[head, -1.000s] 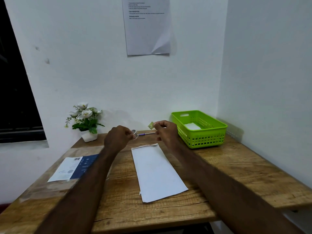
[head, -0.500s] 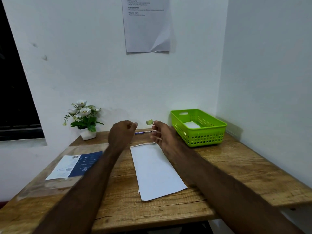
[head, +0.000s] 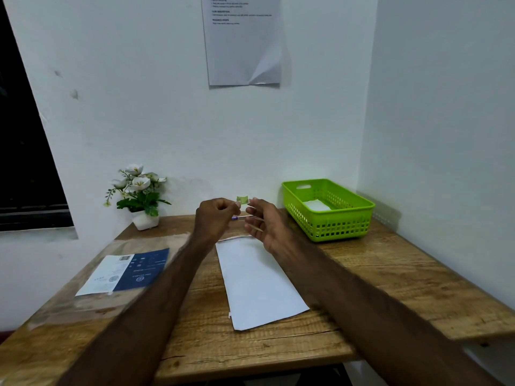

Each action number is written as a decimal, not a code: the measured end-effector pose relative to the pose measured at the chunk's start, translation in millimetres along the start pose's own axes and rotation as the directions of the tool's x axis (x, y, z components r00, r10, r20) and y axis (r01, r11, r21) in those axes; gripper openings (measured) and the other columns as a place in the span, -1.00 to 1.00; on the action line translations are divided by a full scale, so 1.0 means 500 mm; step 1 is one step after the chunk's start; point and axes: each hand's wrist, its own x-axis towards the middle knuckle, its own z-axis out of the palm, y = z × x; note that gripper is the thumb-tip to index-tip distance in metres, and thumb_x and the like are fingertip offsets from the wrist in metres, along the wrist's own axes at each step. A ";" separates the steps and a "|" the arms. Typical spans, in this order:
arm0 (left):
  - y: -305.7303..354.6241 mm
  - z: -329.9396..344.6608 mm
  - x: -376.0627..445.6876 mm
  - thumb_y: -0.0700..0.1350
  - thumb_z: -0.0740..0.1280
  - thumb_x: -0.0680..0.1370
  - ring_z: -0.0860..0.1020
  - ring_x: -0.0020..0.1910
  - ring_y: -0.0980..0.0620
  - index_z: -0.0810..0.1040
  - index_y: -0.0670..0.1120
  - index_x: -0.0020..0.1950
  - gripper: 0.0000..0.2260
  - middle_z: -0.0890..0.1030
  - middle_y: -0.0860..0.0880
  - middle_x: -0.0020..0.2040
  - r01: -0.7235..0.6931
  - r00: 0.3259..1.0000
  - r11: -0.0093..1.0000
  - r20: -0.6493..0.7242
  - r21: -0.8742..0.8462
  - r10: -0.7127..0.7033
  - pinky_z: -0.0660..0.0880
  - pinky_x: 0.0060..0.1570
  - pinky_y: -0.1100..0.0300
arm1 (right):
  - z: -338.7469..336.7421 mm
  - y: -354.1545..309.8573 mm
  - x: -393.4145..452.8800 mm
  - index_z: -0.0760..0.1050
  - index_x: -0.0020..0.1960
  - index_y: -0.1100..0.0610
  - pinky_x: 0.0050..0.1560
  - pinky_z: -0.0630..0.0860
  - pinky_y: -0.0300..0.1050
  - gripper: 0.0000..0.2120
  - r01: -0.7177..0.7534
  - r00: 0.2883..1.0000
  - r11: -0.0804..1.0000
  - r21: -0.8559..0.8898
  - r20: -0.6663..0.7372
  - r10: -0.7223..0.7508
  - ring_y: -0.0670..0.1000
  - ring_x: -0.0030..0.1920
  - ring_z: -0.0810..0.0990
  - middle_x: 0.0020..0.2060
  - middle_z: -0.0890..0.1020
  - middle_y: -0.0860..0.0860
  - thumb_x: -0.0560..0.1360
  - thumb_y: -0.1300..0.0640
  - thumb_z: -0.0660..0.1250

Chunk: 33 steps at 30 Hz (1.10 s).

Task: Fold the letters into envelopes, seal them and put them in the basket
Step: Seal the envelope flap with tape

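Note:
A long white envelope (head: 256, 282) lies flat in the middle of the wooden table (head: 390, 268), its flap end pointing toward the wall. Above its far end I hold a small green sticker (head: 242, 199) in the air. My left hand (head: 216, 215) pinches the sticker's left edge with curled fingers. My right hand (head: 264, 224) pinches the right edge with thumb and forefinger, its other fingers spread. A green plastic basket (head: 328, 221) stands at the back right with a white envelope (head: 316, 205) inside.
A pen (head: 241, 217) lies on the table just behind my hands. A clear packet with a blue and white card (head: 125, 271) sits on the left. A potted white flower (head: 142, 196) stands at the back left. A printed sheet (head: 242, 43) hangs on the wall.
One second ago the pen was between my hands; it now lies on the table. My left hand has come up to the green sticker, which both hands now pinch.

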 end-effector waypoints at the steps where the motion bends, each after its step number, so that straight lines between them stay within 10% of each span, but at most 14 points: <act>1: -0.001 -0.001 0.001 -0.09 0.41 0.54 0.69 -0.19 -0.06 0.74 -0.07 -0.13 -0.87 0.73 0.03 -0.21 -0.002 1.000 1.000 0.001 0.011 0.002 0.64 -0.22 0.04 | 0.000 0.000 -0.001 0.65 0.09 0.19 -0.36 0.60 -0.18 -0.77 -0.001 1.000 1.000 -0.003 0.000 0.001 0.00 -0.22 0.59 -0.08 0.68 0.03 0.53 0.07 0.43; 17: -0.023 -0.037 0.024 0.03 0.37 0.58 0.54 -0.18 0.12 0.67 0.03 -0.09 -0.86 0.60 0.11 -0.18 -0.393 0.909 0.792 0.327 0.468 0.258 0.52 -0.15 0.06 | -0.015 0.019 0.009 0.61 -0.19 0.13 -0.40 0.54 -0.18 -0.89 0.156 0.979 0.905 -0.395 -0.060 -0.195 -0.01 -0.30 0.56 -0.27 0.63 0.03 0.39 0.17 0.54; 23: -0.032 -0.020 0.019 0.02 0.34 0.60 0.57 -0.11 0.04 0.66 0.01 0.03 -0.85 0.64 0.04 -0.10 -0.306 0.948 0.792 0.247 0.528 0.202 0.46 -0.13 0.13 | -0.014 0.025 0.026 0.60 -0.12 0.15 -0.46 0.52 -0.17 -0.94 0.089 0.975 0.908 -0.409 -0.151 -0.164 -0.02 -0.36 0.56 -0.24 0.62 0.06 0.41 0.21 0.44; 33: -0.067 0.025 0.005 -0.06 0.28 0.59 0.59 0.14 -0.20 0.61 -0.11 0.16 -0.77 0.61 -0.16 0.16 -0.244 0.957 0.479 0.289 0.843 -0.022 0.54 0.07 0.01 | -0.020 0.041 0.031 0.56 0.16 0.22 -0.55 0.52 -0.17 -0.71 -0.058 0.973 0.884 -0.464 -0.226 -0.055 0.04 -0.35 0.56 -0.07 0.61 0.14 0.47 0.24 0.24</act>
